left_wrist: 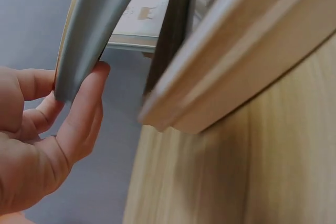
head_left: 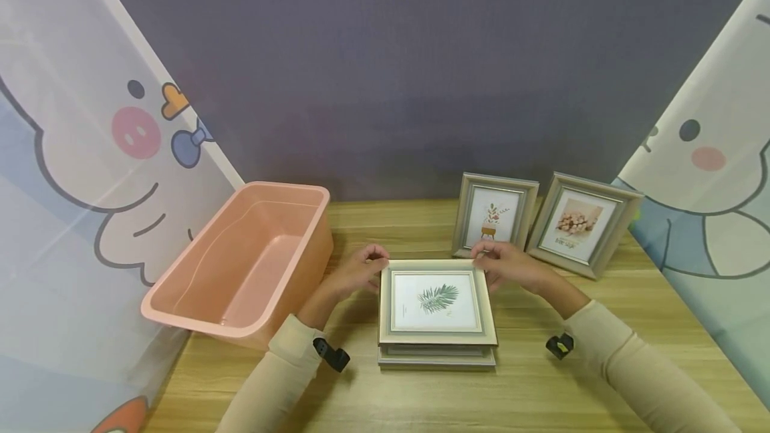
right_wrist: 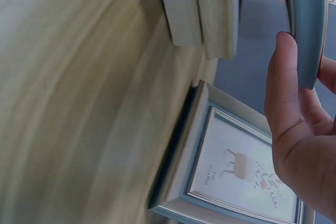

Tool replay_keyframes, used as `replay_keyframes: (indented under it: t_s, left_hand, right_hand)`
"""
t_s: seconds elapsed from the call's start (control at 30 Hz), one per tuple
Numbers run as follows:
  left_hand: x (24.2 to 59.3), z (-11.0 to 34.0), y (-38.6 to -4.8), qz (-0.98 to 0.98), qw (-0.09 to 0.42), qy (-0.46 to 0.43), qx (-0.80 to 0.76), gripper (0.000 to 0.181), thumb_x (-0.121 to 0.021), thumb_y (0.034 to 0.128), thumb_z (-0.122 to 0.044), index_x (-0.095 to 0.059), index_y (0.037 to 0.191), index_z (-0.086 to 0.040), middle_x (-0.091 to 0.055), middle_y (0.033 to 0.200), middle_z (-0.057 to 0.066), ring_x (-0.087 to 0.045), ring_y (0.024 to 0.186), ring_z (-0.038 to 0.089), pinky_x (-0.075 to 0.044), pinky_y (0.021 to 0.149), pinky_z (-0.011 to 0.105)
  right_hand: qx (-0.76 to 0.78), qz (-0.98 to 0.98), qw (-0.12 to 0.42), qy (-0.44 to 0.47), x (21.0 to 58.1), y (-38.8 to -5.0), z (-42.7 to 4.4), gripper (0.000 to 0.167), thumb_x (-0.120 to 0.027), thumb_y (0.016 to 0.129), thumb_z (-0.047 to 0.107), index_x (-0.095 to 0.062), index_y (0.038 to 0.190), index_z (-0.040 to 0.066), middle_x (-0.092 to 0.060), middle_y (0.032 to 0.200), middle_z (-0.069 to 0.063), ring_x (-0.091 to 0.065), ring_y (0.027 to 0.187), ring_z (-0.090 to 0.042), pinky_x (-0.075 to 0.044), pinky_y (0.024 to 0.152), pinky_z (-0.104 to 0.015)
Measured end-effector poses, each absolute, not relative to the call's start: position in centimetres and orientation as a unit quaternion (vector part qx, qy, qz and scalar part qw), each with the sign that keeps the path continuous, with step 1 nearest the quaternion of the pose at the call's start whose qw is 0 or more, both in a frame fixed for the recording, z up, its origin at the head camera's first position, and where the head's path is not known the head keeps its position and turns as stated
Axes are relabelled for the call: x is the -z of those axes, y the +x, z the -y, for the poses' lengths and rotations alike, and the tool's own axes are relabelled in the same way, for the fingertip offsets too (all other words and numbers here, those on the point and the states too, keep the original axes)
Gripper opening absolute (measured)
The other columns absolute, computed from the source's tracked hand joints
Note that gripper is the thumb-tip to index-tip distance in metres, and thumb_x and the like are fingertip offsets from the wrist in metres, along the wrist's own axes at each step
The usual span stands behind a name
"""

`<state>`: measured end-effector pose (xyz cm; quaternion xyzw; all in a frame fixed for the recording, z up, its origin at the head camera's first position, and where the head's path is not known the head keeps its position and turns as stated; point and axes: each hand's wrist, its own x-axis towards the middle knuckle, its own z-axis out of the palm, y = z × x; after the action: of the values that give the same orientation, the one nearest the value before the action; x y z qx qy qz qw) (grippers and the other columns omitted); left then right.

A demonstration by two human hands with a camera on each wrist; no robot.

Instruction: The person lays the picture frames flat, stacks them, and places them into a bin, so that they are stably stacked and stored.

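Observation:
Between both hands is a picture frame (head_left: 438, 337) with a green leaf print, gripped at its two far corners. My left hand (head_left: 359, 271) pinches the far left corner, thumb and fingers on either side of the frame's edge (left_wrist: 92, 35) in the left wrist view. At the far right corner, my right hand (head_left: 504, 264) pinches the edge (right_wrist: 311, 30) likewise. Directly below lies another frame (head_left: 436, 359), mostly covered by the leaf one. A gap shows between the two in the wrist views. Whether more frames lie underneath, I cannot tell.
A pink plastic tub (head_left: 307, 272) stands at the left of the wooden table (head_left: 541, 386). Two picture frames stand upright at the back right: one with a potted plant print (head_left: 494, 216), one with a flower photo (head_left: 574, 222). A dark panel (head_left: 391, 85) rises behind.

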<state>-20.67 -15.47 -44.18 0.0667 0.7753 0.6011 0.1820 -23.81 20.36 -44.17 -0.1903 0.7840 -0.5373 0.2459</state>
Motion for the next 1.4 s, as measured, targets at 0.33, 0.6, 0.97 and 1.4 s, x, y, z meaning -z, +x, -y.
replay_keyframes:
  t_s: [0.33,0.6,0.97,1.4]
  left_hand:
    - [45.0,15.5,-19.8,-0.785,0.198,0.067,-0.583,0.019,-0.05,0.1059,-0.012,-0.055,0.12,0.0,-0.053,0.11,0.012,-0.062,0.084,0.02,-0.062,0.065,0.037]
    - [45.3,15.6,-19.6,-0.78,0.206,0.079,-0.586,0.017,-0.05,0.106,-0.01,-0.054,0.118,0.001,-0.052,0.11,0.012,-0.061,0.085,0.02,-0.062,0.065,0.039]
    - [45.5,15.4,-19.4,-0.793,0.2,0.073,-0.571,0.017,-0.052,0.1051,-0.01,-0.056,0.118,0.001,-0.053,0.113,0.015,-0.06,0.09,0.022,-0.062,0.067,0.039]
    - [46.1,15.2,-19.4,-0.864,0.123,0.097,-0.478,0.014,-0.057,0.1016,-0.013,-0.065,0.109,-0.004,-0.065,0.1,0.01,-0.059,0.077,0.021,-0.049,0.065,0.03]
  right_hand:
    - [0.533,-0.771,0.289,-0.197,45.0,-23.3,-20.2,0.033,-0.058,0.103,0.018,-0.052,0.125,-0.006,-0.063,0.085,-0.006,-0.068,0.068,-0.018,-0.063,0.069,-0.046]
    - [0.526,-0.772,0.3,-0.195,45.4,-23.3,-20.3,0.031,-0.058,0.103,0.018,-0.053,0.124,-0.004,-0.064,0.082,-0.005,-0.068,0.069,-0.019,-0.063,0.068,-0.045]
    - [0.513,-0.786,0.282,-0.196,45.9,-23.1,-20.0,0.029,-0.06,0.102,0.019,-0.056,0.12,-0.003,-0.062,0.083,-0.007,-0.067,0.066,-0.019,-0.063,0.064,-0.041]
    - [0.481,-0.822,0.228,-0.202,46.3,-22.8,-19.5,0.021,-0.062,0.101,0.019,-0.064,0.11,0.001,-0.061,0.102,-0.013,-0.063,0.07,-0.017,-0.062,0.062,-0.048]
